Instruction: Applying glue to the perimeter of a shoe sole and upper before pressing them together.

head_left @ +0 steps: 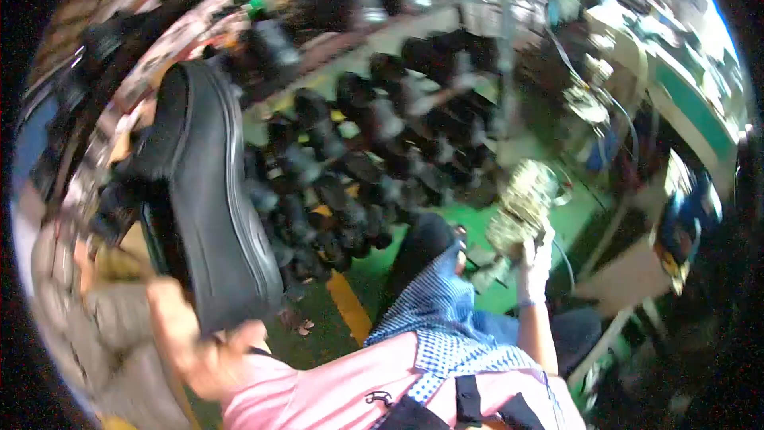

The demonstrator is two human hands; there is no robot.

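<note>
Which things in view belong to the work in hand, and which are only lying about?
Probably in the work:
black shoe, in left hand
pale lump, at right hand, too blurred to identify

Apparently just about:
racked shoes
bench

One long black piece, dark shoe shapes by the dozen

Two hands: one left hand at lower left, one right hand right of centre. One long black piece at left; one pale yellowish bundle right of centre. Dark shoe shapes across the upper middle number well over a dozen, too blurred for an exact count. One yellow floor stripe at lower centre. One pink shirt at the bottom.
</note>
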